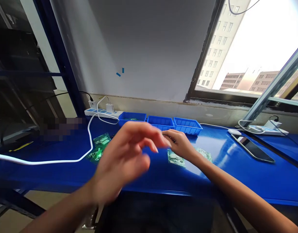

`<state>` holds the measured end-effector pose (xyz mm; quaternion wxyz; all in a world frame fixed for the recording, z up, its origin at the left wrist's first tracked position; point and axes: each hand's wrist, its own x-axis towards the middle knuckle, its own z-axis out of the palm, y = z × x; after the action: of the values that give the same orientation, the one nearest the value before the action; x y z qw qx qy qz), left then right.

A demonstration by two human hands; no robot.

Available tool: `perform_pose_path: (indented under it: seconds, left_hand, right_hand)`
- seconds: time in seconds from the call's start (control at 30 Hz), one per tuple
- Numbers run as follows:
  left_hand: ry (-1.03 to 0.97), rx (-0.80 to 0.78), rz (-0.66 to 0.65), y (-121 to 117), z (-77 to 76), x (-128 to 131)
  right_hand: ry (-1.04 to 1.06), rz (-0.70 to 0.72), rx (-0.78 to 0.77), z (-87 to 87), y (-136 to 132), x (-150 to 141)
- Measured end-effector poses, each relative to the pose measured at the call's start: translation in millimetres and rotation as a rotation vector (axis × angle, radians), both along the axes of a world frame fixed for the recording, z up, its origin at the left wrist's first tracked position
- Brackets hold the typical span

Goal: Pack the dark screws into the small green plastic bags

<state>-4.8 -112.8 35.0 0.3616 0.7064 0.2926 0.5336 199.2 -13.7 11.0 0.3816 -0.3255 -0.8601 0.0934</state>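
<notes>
My left hand [126,158] is raised in front of the table, a little blurred. Its fingers are bent and the thumb stands apart from them, with nothing between. Farther off, my right hand [178,142] is low over the tabletop, just in front of the blue bins. Its fingers are curled together, and a small dark thing shows by them that I cannot make out. Beneath and beside the right hand lie small clear greenish plastic bags [176,158]. Green plastic packets [100,147] rest left of my left hand, which partly hides that area.
Three blue plastic bins, one of them the right bin [187,126], line the wall. A white cable [89,136] crosses the left of the blue table [161,181] from a power strip [104,113]. A phone [253,148] lies at right, near another power strip [270,129] and a metal post [262,89].
</notes>
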Motion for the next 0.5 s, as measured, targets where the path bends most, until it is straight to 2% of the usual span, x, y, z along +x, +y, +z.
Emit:
perform_pose_path:
  seconds: [0.07, 0.1, 0.13, 0.2, 0.27, 0.33, 0.4, 0.5]
  left_hand:
    - [0.107, 0.100, 0.231, 29, 5.3, 6]
    - [0.187, 0.122, 0.305, 45, 5.0, 7]
    - [0.253, 0.124, 0.331, 59, 3.8, 6]
    - [0.307, 0.161, 0.288, 82, 1.4, 0]
    - [0.332, 0.221, 0.269, 97, 2.2, -8]
    - [0.395, 0.306, 0.335, 107, 5.7, -18]
    - [0.510, 0.372, 0.472, 118, 8.1, -29]
    - [0.705, 0.370, 0.717, 137, 3.5, -45]
  right_hand:
    - [-0.033, -0.029, 0.067, 11.2, 3, -8]
    - [-0.040, -0.056, 0.101, 17.5, 5, -13]
    - [-0.043, -0.087, 0.130, 23.8, 7, -20]
    - [-0.037, -0.140, 0.198, 34.4, 9, -33]
    - [0.001, -0.160, 0.284, 38.5, 10, -45]
    - [0.054, -0.156, 0.371, 32.9, 10, -51]
    - [0.069, -0.155, 0.418, 19.0, 11, -51]
    - [-0.019, -0.159, 0.383, -1.7, 12, -43]
